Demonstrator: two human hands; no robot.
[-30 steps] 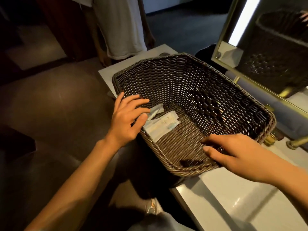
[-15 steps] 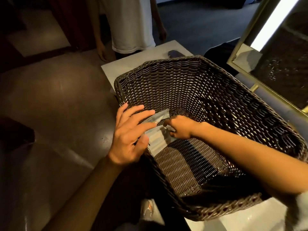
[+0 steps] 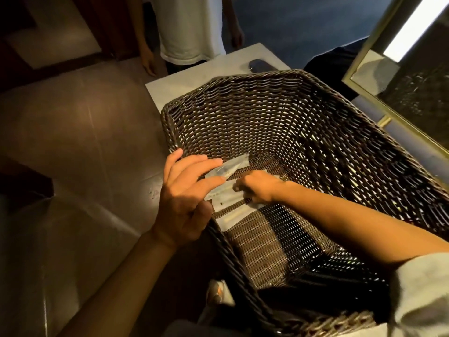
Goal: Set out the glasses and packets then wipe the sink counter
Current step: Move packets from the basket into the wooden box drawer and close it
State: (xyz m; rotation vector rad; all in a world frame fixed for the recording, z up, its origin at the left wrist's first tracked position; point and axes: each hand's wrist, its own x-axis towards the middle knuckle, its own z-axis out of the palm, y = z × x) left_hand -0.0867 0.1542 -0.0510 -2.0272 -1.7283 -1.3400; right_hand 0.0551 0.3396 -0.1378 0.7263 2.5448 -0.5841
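Observation:
A large dark wicker basket [image 3: 303,122] stands on the white counter [image 3: 194,76]. Flat pale packets [image 3: 233,215] lie on its floor by the left wall, and a clear slim packet [image 3: 230,167] leans there too. My left hand [image 3: 187,200] rests on the basket's left rim, fingers spread, holding nothing I can see. My right hand [image 3: 260,187] reaches deep inside, fingers closed down on the pale packets; whether they are lifted is unclear. No glasses are in view.
Another person in a white shirt [image 3: 192,30] stands beyond the counter's far end. A dark oval object [image 3: 261,65] lies on the counter behind the basket. A gold-framed mirror [image 3: 371,91] rises at the right. Dark floor [image 3: 80,142] lies to the left.
My right hand left the basket's near rim and reached in to the packets. The view moved closer to the basket. My left hand stayed on the left rim.

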